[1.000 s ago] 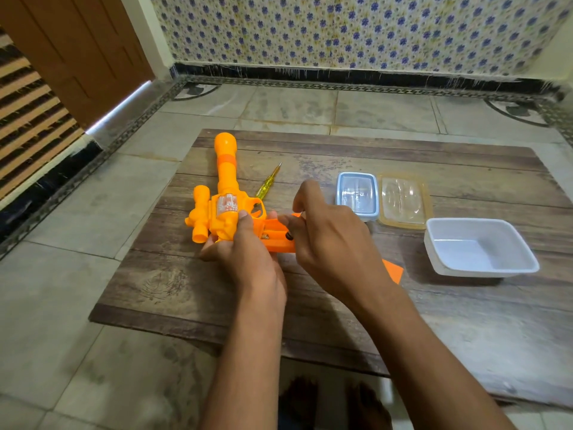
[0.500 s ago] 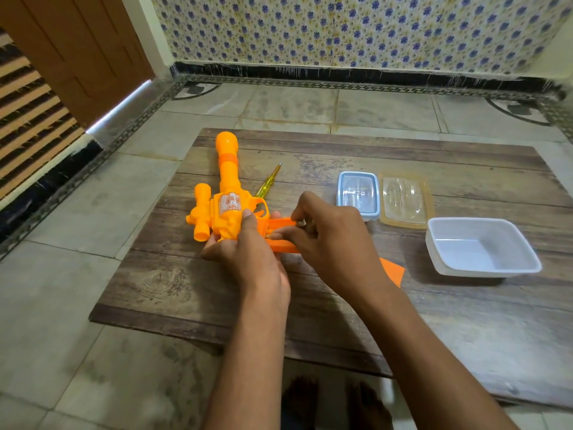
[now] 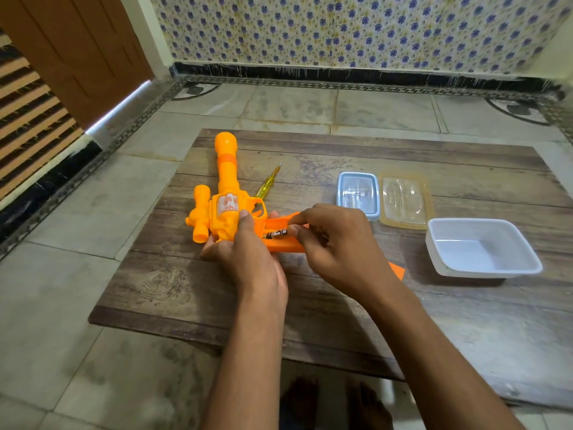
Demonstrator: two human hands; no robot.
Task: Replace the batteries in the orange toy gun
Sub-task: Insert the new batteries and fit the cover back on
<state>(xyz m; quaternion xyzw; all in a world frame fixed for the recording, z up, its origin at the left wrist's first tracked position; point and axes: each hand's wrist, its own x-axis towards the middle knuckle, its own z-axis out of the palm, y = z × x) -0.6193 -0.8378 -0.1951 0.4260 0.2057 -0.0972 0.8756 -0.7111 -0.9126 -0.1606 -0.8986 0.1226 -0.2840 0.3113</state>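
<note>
The right hand (image 3: 338,246) is now pinching a battery (image 3: 277,234) at the orange toy gun (image 3: 228,212)'s open grip, where earlier none showed. The left hand (image 3: 248,259) is gripping the gun's body, steadying it.

Low dark wood-grain table (image 3: 356,308) sits on a floor of large grey-beige stone tiles (image 3: 71,293), worn and stained. A patterned black-and-white mosaic border strip (image 3: 356,85) runs along the floor edge, with a black skirting band (image 3: 310,71) above it. Back wall is covered in white tiles with blue flowers and yellow accents (image 3: 341,29). Brown wooden door (image 3: 77,54) at left, a bright line of daylight under its bottom edge. Far left: horizontal brown and cream slats (image 3: 28,125).
</note>
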